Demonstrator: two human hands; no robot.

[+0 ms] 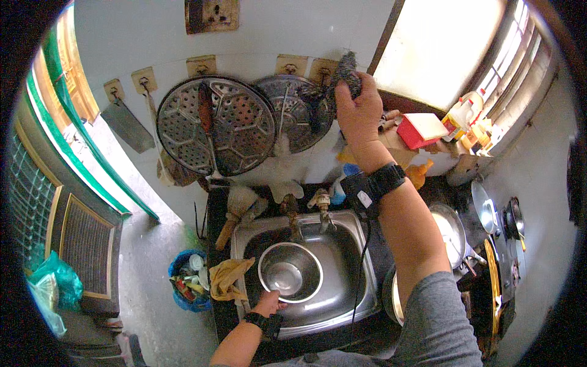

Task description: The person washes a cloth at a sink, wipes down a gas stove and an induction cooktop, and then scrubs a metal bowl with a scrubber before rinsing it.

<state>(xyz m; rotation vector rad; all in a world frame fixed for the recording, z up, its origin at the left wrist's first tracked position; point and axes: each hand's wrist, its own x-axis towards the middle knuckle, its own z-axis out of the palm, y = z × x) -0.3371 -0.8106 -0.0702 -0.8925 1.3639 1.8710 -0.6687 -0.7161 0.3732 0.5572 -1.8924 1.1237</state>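
Note:
My left hand point(270, 303) grips the lower rim of a stainless steel bowl point(293, 280), which is in the metal sink point(339, 293) below two taps. My right hand point(360, 110) is raised high to the wall and holds a grey, mesh-like scouring pad point(346, 73) between thumb and fingers, close to the rightmost wall hook point(323, 69). Just left of this hand a round metal steamer plate point(298, 128) hangs on the wall, partly behind another perforated steamer plate point(183, 114). Both wrists wear black straps; a cable runs down from the right one.
A cleaver point(128, 126) hangs at the left. A yellowish cloth point(229, 275) lies on the sink's left edge, beside a blue waste bin point(202, 305). A red box point(419, 130) and bottles point(456, 119) line the window ledge. Pans point(447, 229) stand right of the sink.

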